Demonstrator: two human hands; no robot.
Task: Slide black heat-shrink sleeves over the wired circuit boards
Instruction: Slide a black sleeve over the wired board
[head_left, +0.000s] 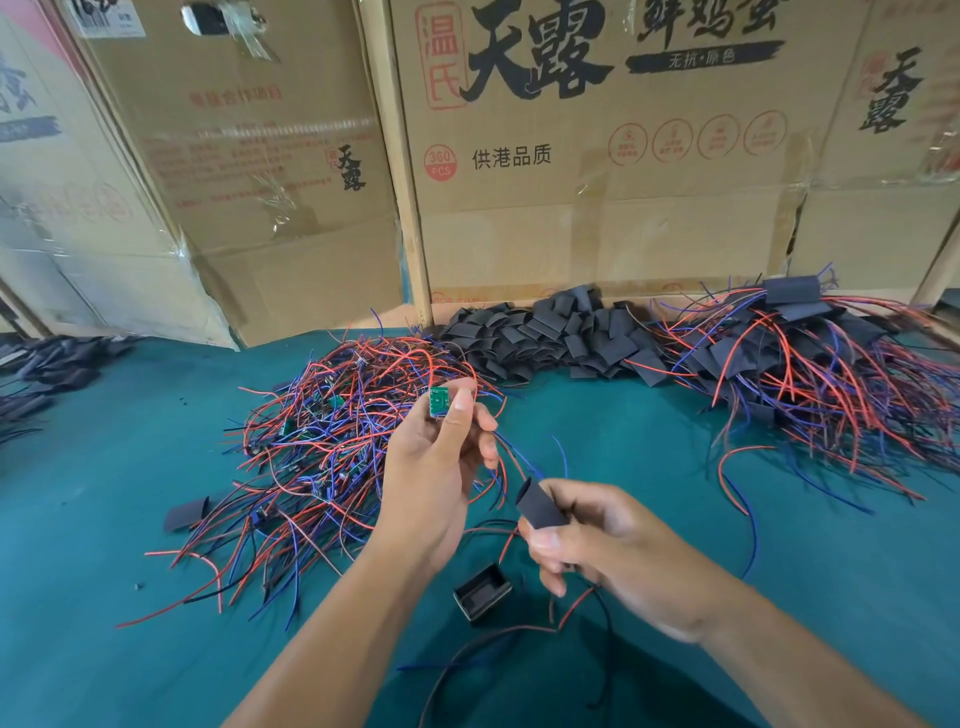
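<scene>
My left hand (439, 467) pinches a small green circuit board (440, 401) between thumb and fingers, raised above the table. Its red and blue wires trail down to the right toward my right hand (597, 535). That hand grips a black heat-shrink sleeve (539, 504) between thumb and fingers, its open end tilted up toward the wire tips, which sit just at its mouth. Another open black sleeve (483, 590) lies on the green table below my hands.
A tangled pile of wired boards (332, 431) lies left of centre. A heap of black sleeves (561, 332) sits at the back, with sleeved boards and wires (810, 364) to the right. Cardboard boxes (597, 156) wall the far edge. Loose wires (493, 654) lie near me.
</scene>
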